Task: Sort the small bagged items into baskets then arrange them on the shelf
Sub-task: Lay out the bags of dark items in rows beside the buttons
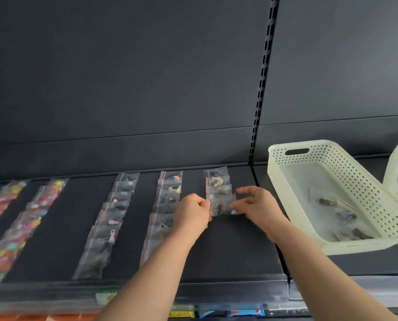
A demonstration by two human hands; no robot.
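1. While both arms reach over a matte dark shelf (228, 251), the left hand (193, 212) pinches the left edge of a small clear bag (222, 205) with curled fingers, and the right hand (256, 205) pinches its right edge.
2. The crinkly plastic bag holds small dark pieces and sits at the near end of a short row (217, 181) of 3 bags that starts at the shelf's back edge.
3. To the left lie 2 longer overlapping rows (163, 209), then blurred colourful rows (31, 216).
4. On the right stands a white perforated basket (355, 181), rectangular with a slot handle, holding more bags (341, 214).
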